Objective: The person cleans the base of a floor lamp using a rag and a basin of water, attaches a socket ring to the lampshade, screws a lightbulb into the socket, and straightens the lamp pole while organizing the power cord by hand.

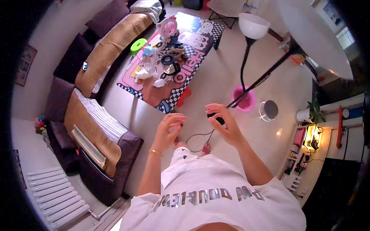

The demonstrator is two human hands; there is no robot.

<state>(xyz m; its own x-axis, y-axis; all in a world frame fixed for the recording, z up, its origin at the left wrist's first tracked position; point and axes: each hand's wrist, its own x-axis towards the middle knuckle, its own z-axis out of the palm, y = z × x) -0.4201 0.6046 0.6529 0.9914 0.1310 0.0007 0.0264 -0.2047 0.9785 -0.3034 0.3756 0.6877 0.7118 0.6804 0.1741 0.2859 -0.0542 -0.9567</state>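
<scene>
The black base (220,121) nearest the hands sits just beyond the right hand (225,125), partly hidden behind its fingers; whether they touch it I cannot tell. That hand is fairly wide, thumb and fingers spread and curved, with nothing visible in it. The left hand (169,127) hangs to its left, well apart, fingers loosely bent and a moderate gap to the thumb, also holding nothing I can see.

From near the base, thin dark poles (244,63) lean far and right, one carrying a white lampshade (253,27). A careless sweep of the right hand could, I judge, knock them and tip that top-heavy shade. A thin cable (196,134) loops on the floor near the sandalled foot (206,148); a step there could snag it and drag whatever it feeds.

Beyond, the pink basin (252,104) lies behind the poles, a round stool (271,110) to its right. Far left stands the cluttered table (150,98); reaching over it hastily could topple the pink mirror-like object (168,29).
</scene>
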